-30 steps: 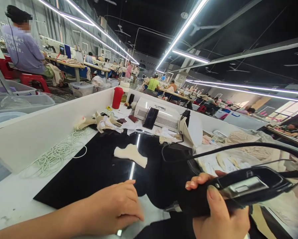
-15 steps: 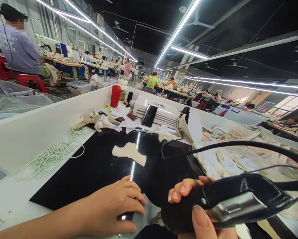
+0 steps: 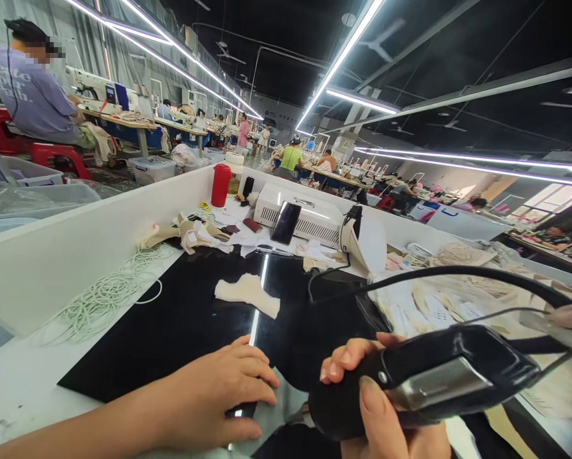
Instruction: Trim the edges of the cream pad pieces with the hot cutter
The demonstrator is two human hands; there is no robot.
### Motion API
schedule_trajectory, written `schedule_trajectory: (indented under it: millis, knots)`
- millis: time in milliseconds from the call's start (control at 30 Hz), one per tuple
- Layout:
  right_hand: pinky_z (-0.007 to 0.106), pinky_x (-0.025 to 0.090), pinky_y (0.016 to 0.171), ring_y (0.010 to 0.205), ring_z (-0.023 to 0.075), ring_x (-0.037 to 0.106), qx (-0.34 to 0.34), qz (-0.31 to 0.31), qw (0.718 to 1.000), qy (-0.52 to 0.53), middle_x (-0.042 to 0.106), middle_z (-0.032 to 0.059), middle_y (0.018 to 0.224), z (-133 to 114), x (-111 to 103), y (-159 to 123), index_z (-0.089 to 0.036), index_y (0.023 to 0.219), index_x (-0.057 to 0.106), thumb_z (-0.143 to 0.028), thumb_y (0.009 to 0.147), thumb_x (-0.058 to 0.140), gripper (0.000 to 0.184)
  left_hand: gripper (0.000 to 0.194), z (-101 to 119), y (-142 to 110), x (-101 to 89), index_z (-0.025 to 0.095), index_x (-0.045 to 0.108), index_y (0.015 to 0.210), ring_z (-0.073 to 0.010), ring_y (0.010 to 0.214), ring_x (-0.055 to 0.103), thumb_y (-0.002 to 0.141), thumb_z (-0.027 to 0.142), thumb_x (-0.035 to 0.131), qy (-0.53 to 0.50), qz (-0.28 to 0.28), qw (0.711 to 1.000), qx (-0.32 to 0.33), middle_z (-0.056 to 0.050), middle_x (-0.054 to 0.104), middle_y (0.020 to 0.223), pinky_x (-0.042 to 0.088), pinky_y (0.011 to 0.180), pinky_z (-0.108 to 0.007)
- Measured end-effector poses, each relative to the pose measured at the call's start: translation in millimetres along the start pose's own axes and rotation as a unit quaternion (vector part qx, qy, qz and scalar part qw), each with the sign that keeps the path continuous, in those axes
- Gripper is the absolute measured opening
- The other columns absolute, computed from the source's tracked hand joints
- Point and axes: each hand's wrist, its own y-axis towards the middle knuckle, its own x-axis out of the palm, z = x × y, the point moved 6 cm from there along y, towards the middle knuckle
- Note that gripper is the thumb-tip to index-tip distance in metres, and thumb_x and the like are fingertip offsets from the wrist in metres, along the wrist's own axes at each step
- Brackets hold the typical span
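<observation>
Cut off below, the right hand (image 3: 386,414) wraps its grip around a black handheld tool with a silver plate (image 3: 424,382), its metal tip (image 3: 301,413) blurred. The loosely spread left hand (image 3: 223,398) partly hides a pale-grey sheet (image 3: 286,387) beside that tip.

Beyond the far edge of the bench (image 3: 8,382), rows of sewing tables (image 3: 137,123) go deep into the distance. The ceiling (image 3: 286,25) is black, with white tube lights (image 3: 340,64) and fans (image 3: 379,43). Past the left edge, grey curtains (image 3: 78,44) hang and red stools (image 3: 58,152) stand on dark floor (image 3: 108,177); past the far right corner, a window (image 3: 553,194) is bright
</observation>
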Motion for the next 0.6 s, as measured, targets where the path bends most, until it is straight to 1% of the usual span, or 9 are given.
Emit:
schedule_trajectory:
  millis: [133,233,367,467,533,600]
  knots:
    - [0.034,0.057,0.07,0.071,0.0152,0.064,-0.03,0.003,0.999,-0.015,0.066,-0.0027,0.087,6.3,-9.3,13.2,-0.031,0.116,0.062,-0.033,0.09,0.077,0.03,0.047,-1.8,0.3,0.6,0.033,0.072,0.126,-0.0295,0.14,0.054,0.084,0.016,0.084,0.014,-0.003,1.0,-0.009,-0.002,0.068,0.14,0.02,0.128,-0.055]
    - [0.034,0.058,0.069,0.071,0.0155,0.065,-0.031,0.008,0.999,-0.002,0.067,-0.002,0.087,8.9,-13.1,20.7,-0.03,0.117,0.063,-0.029,0.09,0.078,0.031,0.046,-2.8,-0.6,1.6,0.034,0.073,0.125,-0.0306,0.14,0.054,0.083,0.019,0.085,0.0,0.006,1.0,-0.004,-0.002,0.069,0.14,0.021,0.128,-0.057]
    - [0.033,0.057,0.064,0.068,0.0157,0.063,-0.043,-0.013,0.999,0.025,0.065,-0.0023,0.083,0.9,-2.9,15.6,-0.029,0.116,0.063,-0.033,0.09,0.078,0.03,0.048,-4.1,-1.8,5.4,0.034,0.073,0.126,-0.0316,0.14,0.054,0.082,0.022,0.086,-0.003,0.011,1.0,0.008,-0.002,0.071,0.136,0.02,0.128,-0.057]
    - [0.031,0.055,0.065,0.07,0.0147,0.061,-0.014,-0.009,0.999,0.041,0.063,-0.0032,0.083,-3.2,7.2,4.9,-0.03,0.117,0.062,-0.04,0.09,0.077,0.033,0.046,-3.8,-1.5,6.2,0.033,0.073,0.126,-0.0316,0.139,0.055,0.082,0.025,0.086,0.003,0.014,1.0,0.011,-0.002,0.071,0.136,0.02,0.128,-0.058]
    - [0.03,0.053,0.067,0.071,0.014,0.059,0.013,0.006,0.999,0.045,0.061,-0.0041,0.084,-3.6,10.5,-1.5,-0.032,0.118,0.061,-0.043,0.089,0.078,0.035,0.047,-2.4,-1.0,5.5,0.032,0.073,0.126,-0.0316,0.139,0.056,0.081,0.025,0.086,0.002,0.013,1.0,0.013,-0.002,0.071,0.137,0.02,0.128,-0.059]
    - [0.029,0.052,0.067,0.072,0.0137,0.059,0.028,0.006,0.999,0.045,0.06,-0.0044,0.085,-3.7,12.7,-5.6,-0.032,0.117,0.061,-0.044,0.087,0.08,0.037,0.047,-0.9,-0.3,4.9,0.031,0.073,0.126,-0.0321,0.138,0.056,0.081,0.026,0.086,0.004,0.006,1.0,0.012,-0.003,0.071,0.138,0.021,0.127,-0.061]
